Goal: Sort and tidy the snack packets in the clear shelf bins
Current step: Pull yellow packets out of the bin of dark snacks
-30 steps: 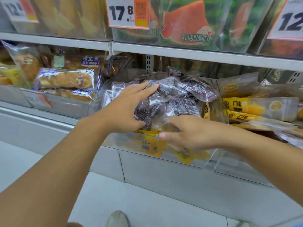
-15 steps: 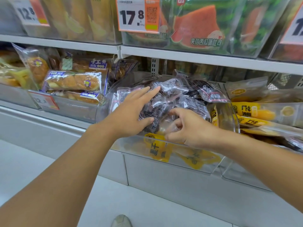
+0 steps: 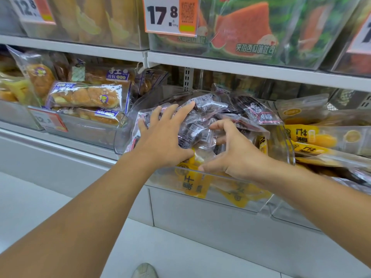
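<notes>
Snack packets being handled in a clear bin (image 3: pixel 128 135) on a shop shelf (image 3: pixel 251 69).
Dark packets (image 3: pixel 202 121) are heaped in the bin, over yellow ones, with bread packets (image 3: pixel 86 95) at left. The left hand (image 3: pixel 160 141) is laid flat, fingers spread, on the heap; the right hand (image 3: pixel 234 153) is curled around a dark packet nearby.

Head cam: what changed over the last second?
The right hand lifted off the bin's front edge and curled its fingers into the dark purple snack packets, though a firm grip isn't clear. The left hand stayed flat on the pile; the clear bin didn't move.
</notes>
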`<state>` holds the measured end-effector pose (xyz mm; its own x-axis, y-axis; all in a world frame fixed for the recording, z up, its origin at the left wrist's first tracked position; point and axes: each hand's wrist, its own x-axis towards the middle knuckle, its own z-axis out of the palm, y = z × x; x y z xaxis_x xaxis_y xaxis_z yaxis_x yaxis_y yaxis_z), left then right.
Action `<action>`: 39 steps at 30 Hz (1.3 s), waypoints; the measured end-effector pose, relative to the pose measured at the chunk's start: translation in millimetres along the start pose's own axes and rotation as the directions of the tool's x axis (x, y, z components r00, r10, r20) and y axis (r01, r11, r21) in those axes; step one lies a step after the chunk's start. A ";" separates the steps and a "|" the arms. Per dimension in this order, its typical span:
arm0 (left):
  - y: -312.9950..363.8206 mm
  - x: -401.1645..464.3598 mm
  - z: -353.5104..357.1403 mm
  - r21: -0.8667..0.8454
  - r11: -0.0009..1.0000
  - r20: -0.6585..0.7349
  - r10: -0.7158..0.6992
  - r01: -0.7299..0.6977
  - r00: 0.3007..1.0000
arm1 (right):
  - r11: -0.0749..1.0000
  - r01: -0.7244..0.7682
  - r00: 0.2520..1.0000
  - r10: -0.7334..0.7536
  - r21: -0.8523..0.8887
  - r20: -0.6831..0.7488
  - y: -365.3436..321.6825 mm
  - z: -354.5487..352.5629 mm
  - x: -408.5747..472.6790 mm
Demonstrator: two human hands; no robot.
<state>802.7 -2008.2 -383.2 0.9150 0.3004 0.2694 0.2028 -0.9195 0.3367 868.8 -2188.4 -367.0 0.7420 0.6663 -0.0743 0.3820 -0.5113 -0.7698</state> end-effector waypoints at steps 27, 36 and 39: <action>-23.8 4.7 -1.5 -0.163 0.981 -0.105 0.090 -0.106 0.990 | 0.997 -0.005 0.994 0.014 0.077 -0.107 -4.3 7.8 3.0; -27.8 3.6 -3.8 -0.228 0.964 -0.119 0.112 -0.137 0.987 | 0.944 -0.309 0.950 0.311 -0.115 -0.001 -15.1 6.5 5.2; -25.4 0.2 -6.0 -0.196 0.972 -0.109 0.109 -0.129 0.988 | 0.936 -0.346 0.938 0.346 0.067 0.015 -10.8 9.0 11.7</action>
<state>795.6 -1983.3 -386.3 0.8880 0.2240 0.4015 0.0106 -0.8830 0.4692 868.4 -2170.2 -365.2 0.8198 0.4565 -0.3458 0.0635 -0.6725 -0.7373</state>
